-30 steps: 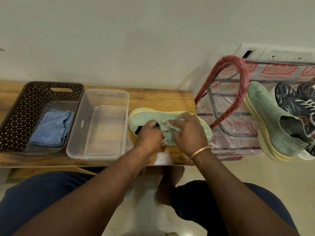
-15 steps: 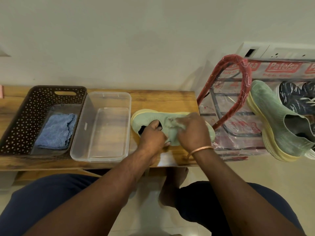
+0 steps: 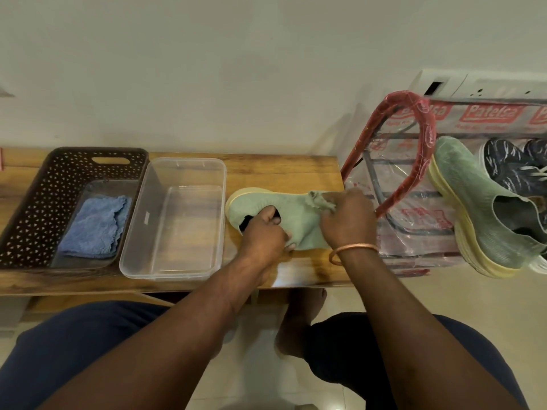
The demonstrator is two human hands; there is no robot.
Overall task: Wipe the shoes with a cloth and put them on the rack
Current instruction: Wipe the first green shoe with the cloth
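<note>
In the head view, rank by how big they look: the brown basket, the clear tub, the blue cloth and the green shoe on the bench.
Largest: brown basket, cut by the frame edge, and clear tub look alike, so unranked.
Then green shoe on the bench, partly covered.
Smallest: blue cloth.

A light green shoe (image 3: 296,211) with a yellow sole is seen mid-frame; a blue cloth (image 3: 94,229) lies lower left.

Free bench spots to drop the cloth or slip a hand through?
Bare wood: the strip of bench behind the green shoe, from the clear tub to the right end; a small patch at the front edge between the forearms. The tub looks empty. Crowded: brown basket and tub fill the left; parked shoes crowd the rack.
</note>
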